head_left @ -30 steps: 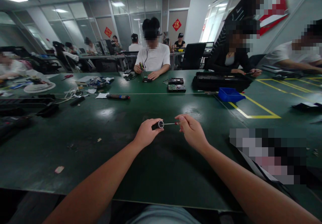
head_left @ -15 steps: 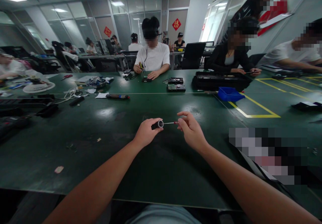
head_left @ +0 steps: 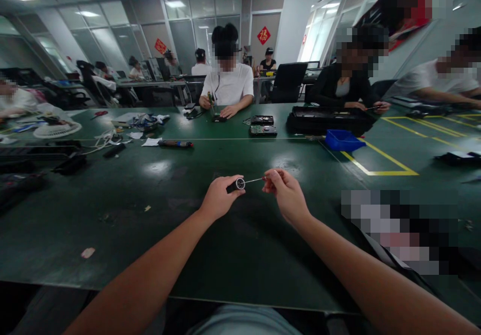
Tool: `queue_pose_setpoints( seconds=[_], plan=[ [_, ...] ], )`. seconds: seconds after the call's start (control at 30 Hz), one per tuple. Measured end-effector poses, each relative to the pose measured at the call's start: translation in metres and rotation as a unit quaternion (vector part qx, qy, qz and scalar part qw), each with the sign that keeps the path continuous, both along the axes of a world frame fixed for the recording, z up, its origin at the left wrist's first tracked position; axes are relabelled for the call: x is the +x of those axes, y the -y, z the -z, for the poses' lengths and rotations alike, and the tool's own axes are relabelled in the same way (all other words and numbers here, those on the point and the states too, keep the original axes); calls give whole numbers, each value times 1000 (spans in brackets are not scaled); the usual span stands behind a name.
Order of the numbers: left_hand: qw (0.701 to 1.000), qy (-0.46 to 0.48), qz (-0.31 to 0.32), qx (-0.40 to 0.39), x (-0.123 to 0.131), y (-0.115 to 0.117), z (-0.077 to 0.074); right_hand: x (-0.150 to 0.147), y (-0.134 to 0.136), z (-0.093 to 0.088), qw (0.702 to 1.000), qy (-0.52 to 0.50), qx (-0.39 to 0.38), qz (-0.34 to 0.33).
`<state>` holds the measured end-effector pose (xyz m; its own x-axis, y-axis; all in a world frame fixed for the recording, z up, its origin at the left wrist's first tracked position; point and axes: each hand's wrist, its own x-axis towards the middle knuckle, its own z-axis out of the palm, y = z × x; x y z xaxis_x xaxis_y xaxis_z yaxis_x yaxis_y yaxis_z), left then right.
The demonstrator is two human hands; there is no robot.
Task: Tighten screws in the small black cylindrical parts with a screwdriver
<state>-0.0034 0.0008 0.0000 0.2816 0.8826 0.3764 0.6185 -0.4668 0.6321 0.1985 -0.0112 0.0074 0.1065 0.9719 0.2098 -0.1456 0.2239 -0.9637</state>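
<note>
1. The left hand [head_left: 218, 198] was curled round a black cylinder [head_left: 231, 188] with a pale metallic rim, gripping it just above the green tabletop [head_left: 225, 260] or near it; whether the two touched could not be told.
2. The right hand [head_left: 288, 192] pinched the red handle of a slim screwdriver [head_left: 254, 180] between thumb and fingers, the handle mostly hidden.
3. The step in hand, as far as one could judge, was working the screwdriver's tip at the cylinder's open end. How deep the tip sat, and what it met inside, was not visible.
4. The next move seemed to call for a steady left grip, with the shaft kept lined up while the right fingers turned or eased the handle.
5. The screwdriver's long axis ran nearly crosswise, rising slightly toward the right hand; its tip pointed left, within the rim's outline.
6. The cylinder's open end faced right and back toward the wearer, its body running away leftward into the palm.
</note>
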Motion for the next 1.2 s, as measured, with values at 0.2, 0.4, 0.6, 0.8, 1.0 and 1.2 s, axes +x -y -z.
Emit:
queue_pose_setpoints(
  seconds=[0.2, 0.4, 0.6, 0.8, 1.0, 1.2],
  plan=[
    [998, -13, 55, 22, -3, -3, -3, 4, -5, -4, 977, -154, -118, -84],
    [999, -26, 34, 3, -2, -1, -2, 7, -4, -2, 1000, -19, -5, 16],
    [999, -26, 24, 4, -2, -1, -2, 8, 4, -7, 986, 148, 70, 35],
    [999, -29, 19, 32, -3, -3, 2, 6, 11, -7, 955, 270, 112, 45],
    [999, -35, 20, 35, -4, -4, 2, 4, 10, -5, 958, 267, 100, 22],
    [999, -39, 11, 24, -4, -4, 1, 8, 11, -7, 957, 263, 110, 57]
  ],
)
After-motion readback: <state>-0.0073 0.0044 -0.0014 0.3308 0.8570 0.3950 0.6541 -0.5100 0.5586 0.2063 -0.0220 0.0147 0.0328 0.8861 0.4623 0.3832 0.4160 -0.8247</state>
